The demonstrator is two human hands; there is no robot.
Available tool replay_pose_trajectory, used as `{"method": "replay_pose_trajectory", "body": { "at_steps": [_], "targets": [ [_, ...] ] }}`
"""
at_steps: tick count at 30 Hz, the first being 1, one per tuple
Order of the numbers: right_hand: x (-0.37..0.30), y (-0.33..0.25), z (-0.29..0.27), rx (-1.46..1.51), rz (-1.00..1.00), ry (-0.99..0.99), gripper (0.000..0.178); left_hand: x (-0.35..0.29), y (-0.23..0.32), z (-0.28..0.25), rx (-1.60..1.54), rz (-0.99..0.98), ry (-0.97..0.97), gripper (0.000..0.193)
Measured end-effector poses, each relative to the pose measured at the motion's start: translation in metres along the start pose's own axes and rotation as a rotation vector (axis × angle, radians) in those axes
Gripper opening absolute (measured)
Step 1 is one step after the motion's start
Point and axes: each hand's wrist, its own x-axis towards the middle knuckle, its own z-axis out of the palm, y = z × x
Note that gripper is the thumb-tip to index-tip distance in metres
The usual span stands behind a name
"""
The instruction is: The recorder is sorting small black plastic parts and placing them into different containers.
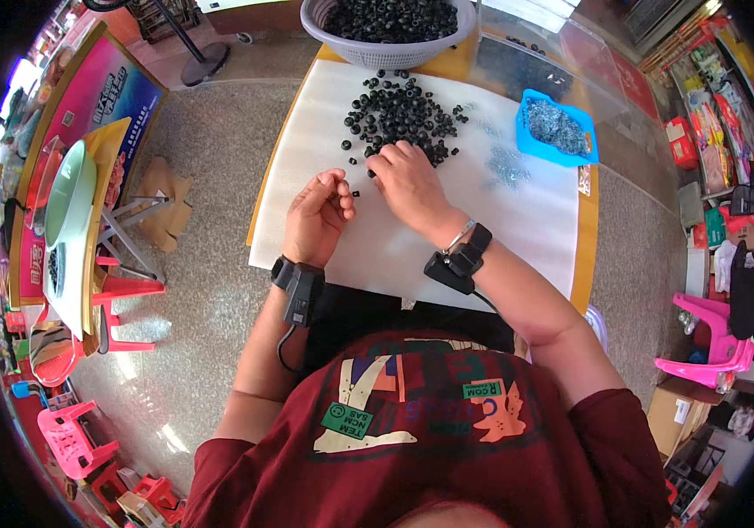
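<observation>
Small black round parts (399,110), some like knobs or caps, lie in a loose heap on a white sheet covering the table (306,132). My right hand (410,187) is at the near edge of the heap, its fingers bent and closed on a small black part that barely shows at the fingertips. To its left, my left hand (317,218) is raised palm-inward with curled fingers, thumb against the index finger; whatever they may hold is hidden. One loose black part (356,194) appears just beside the left fingertips. Small shiny metal pieces (509,167), probably screws, are scattered right of the heap.
A grey plastic basket (377,55) full of black parts stands at the table's far end. On the right side is a blue basket (526,145) of small metal pieces. A pink chair (711,352) stands off right; red stools and a side table are at left.
</observation>
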Motion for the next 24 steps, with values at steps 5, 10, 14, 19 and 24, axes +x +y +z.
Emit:
{"method": "replay_pose_trajectory", "body": {
  "at_steps": [5, 10, 14, 19, 24],
  "targets": [
    [-0.006, 0.001, -0.017, 0.307, 0.136, 0.135, 0.009, -0.005, -0.004, 0.007, 0.125, -0.017, 0.033, 0.022],
    [-0.032, -0.01, -0.035, 0.737, 0.467, 0.192, 0.012, 0.005, -0.03, 0.041, 0.234, -0.02, 0.032, 0.023],
    [-0.051, -0.005, -0.035, 0.907, 0.613, 0.264, 0.014, 0.015, -0.05, 0.045, 0.36, -0.031, 0.038, 0.024],
    [-0.065, -0.012, -0.04, 0.615, 0.536, 0.37, 0.009, 0.012, -0.052, 0.05, 0.44, -0.065, -0.008, 0.019],
    [-0.069, -0.01, -0.041, 0.452, 0.446, 0.387, 0.011, 0.014, -0.049, 0.052, 0.442, -0.114, -0.049, 0.015]
  ]
}}
